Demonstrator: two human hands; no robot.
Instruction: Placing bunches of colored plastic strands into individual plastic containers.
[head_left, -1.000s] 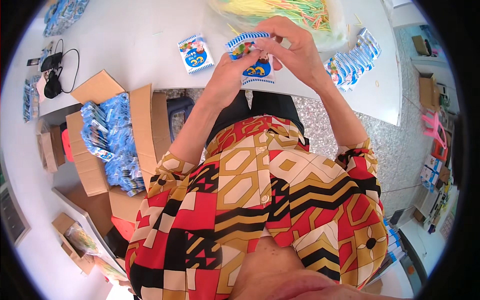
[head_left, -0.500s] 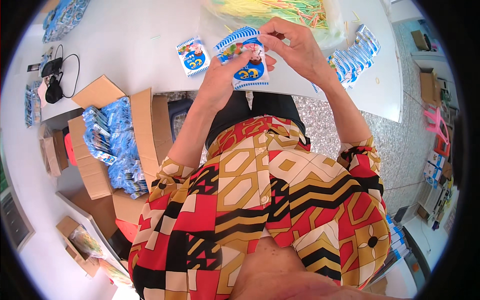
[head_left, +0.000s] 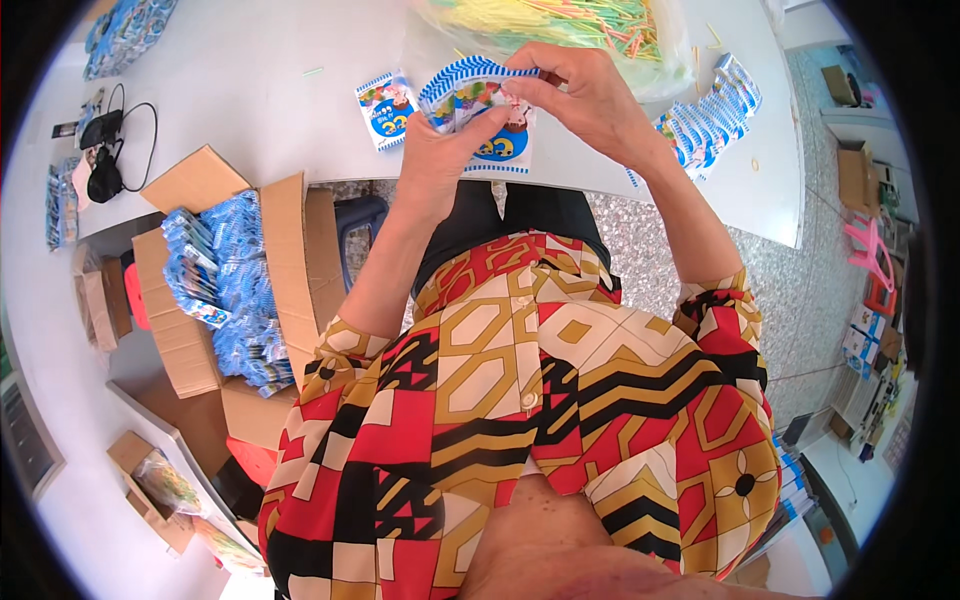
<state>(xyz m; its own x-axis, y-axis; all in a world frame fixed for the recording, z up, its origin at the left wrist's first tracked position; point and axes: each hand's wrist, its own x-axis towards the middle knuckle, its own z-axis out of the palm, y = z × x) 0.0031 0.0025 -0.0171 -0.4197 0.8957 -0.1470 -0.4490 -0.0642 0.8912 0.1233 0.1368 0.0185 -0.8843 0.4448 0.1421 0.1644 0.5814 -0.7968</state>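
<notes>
Above the table's near edge, my left hand (head_left: 437, 160) grips a small fanned bunch of blue-and-white printed packets (head_left: 503, 147), its thumb lying across the front. My right hand (head_left: 585, 95) pinches the striped top edge of the same packets at their right side, thumb and forefinger together. Whether it has hold of one packet or more cannot be seen. A similar packet (head_left: 388, 112) lies flat on the table just left of my left hand. To the right of my right wrist, several more packets (head_left: 708, 118) lie overlapping in a row.
A clear plastic bag (head_left: 675, 60) of thin yellow, green and orange sticks lies at the far side of the white table (head_left: 260, 80). An opened cardboard box (head_left: 292, 260) full of packets stands at the left. Black corded items (head_left: 107, 165) lie at the table's left end.
The packets in my hands have tilted and fanned, showing more striped top edges. My right fingers have moved slightly inward over the top edge, and my left thumb has shifted down a little.
</notes>
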